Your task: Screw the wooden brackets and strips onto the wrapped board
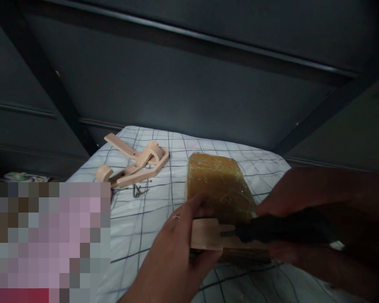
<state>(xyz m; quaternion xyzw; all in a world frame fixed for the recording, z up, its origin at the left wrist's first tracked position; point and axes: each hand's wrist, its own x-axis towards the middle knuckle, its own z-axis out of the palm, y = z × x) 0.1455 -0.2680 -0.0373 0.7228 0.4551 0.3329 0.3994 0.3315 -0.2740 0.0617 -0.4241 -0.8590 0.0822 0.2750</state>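
Note:
My left hand (180,244) grips a small pale wooden piece (205,234), pressing it against a brown block wrapped in clear film (219,185). A ring shows on one finger. My right hand (303,219) is closed round the black handle of a tool (281,229), whose tip meets the wooden piece at a notch. Both hands work over a white sheet with dark grid lines (151,206).
Several curved pale wooden parts (135,162) lie at the back left of the sheet, with a few small dark screws (139,191) beside them. Dark panelled walls rise behind. A blurred-out patch covers the lower left.

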